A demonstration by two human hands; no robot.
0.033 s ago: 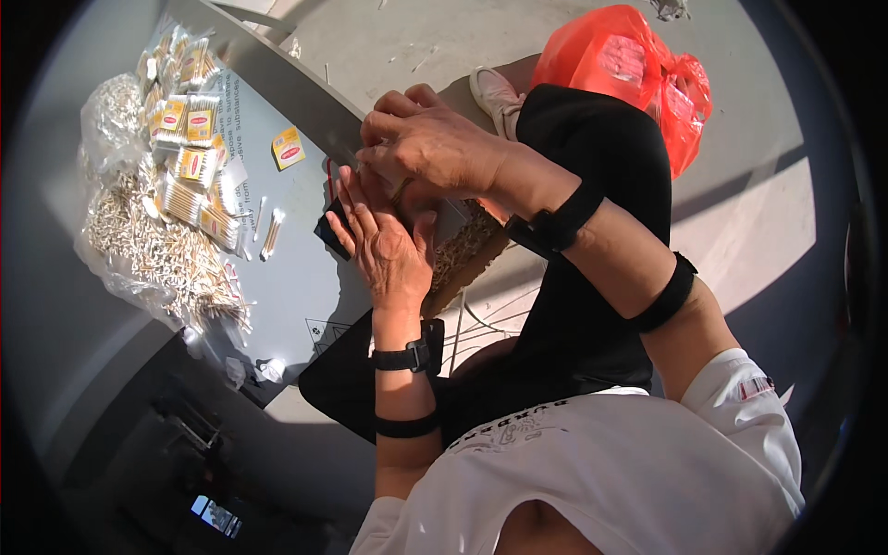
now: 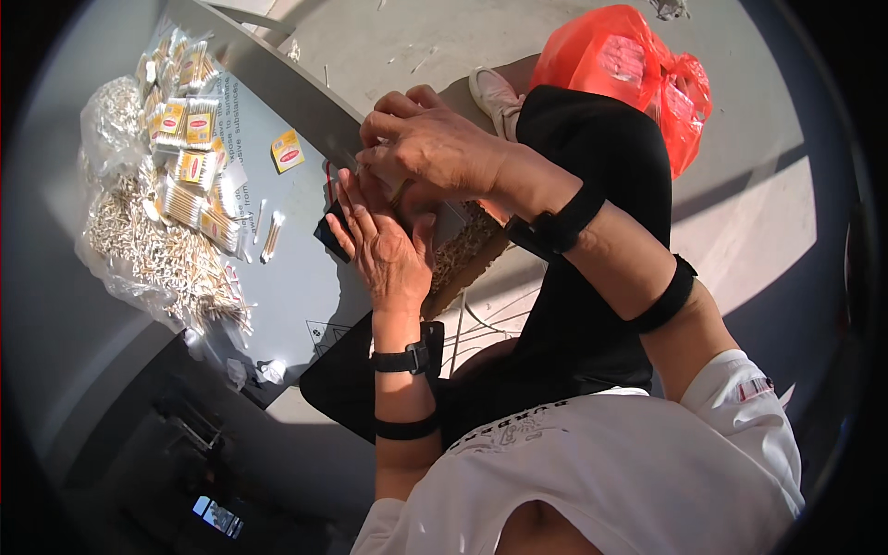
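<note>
My left hand (image 2: 391, 252) lies palm down at the near-right edge of the grey board, fingers stretched out and thumb apart. Over its fingertips, my right hand (image 2: 427, 146) is bent with its fingers curled inward. Something small with a yellowish part shows between the two hands; my fingers cover most of it, so its kind is unclear. A black object (image 2: 331, 233) sticks out from beneath the left fingers. Below the right wrist is an open cardboard box (image 2: 476, 264) with many thin pale sticks in it.
Left on the grey board (image 2: 277, 222) lie a heap of loose cotton swabs (image 2: 139, 231) in clear plastic and several swab packets (image 2: 196, 166). A yellow card (image 2: 288, 151) and a few swabs (image 2: 273, 236) lie nearer. A red plastic bag (image 2: 620, 65) stands on the floor beyond my knee.
</note>
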